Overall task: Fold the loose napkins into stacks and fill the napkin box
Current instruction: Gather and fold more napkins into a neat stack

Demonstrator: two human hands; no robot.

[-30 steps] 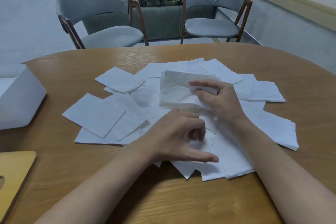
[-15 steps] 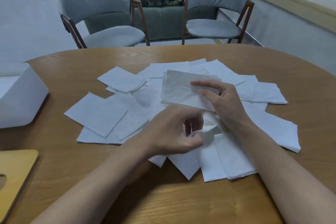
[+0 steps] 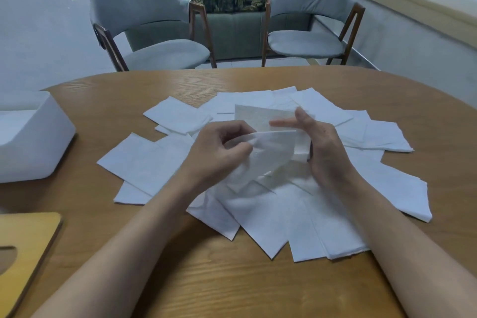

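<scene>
Pinches a single napkin (image 3: 268,155) by its upper edge with the left hand (image 3: 219,152), fingers curled, sheet lifted off the pile and sagging toward centre frame. Clamps a folded stack (image 3: 258,117) in the right hand (image 3: 320,147), thumb up behind, fingers nearly straight across the front, stack on edge, thick layered side showing at the palm. Hands close together, napkin's free end touching or overlapping the stack; cannot tell which.

Below and around both hands: loose napkins (image 3: 144,162) spread flat and overlapping on the table (image 3: 232,289), corners jutting out in all directions, nearest edges well short of the bottom of the frame. Bare wood on every side of the pile, widest at the bottom and at the right.

At the left edge of the frame: white napkin box (image 3: 38,144), open top, well apart from the pile, bare table between. At lower left: wooden lid (image 3: 25,240) with a cut-out slot, flat, apart from the box. Past the table's curved far edge, upper frame: two grey chairs (image 3: 144,20).
</scene>
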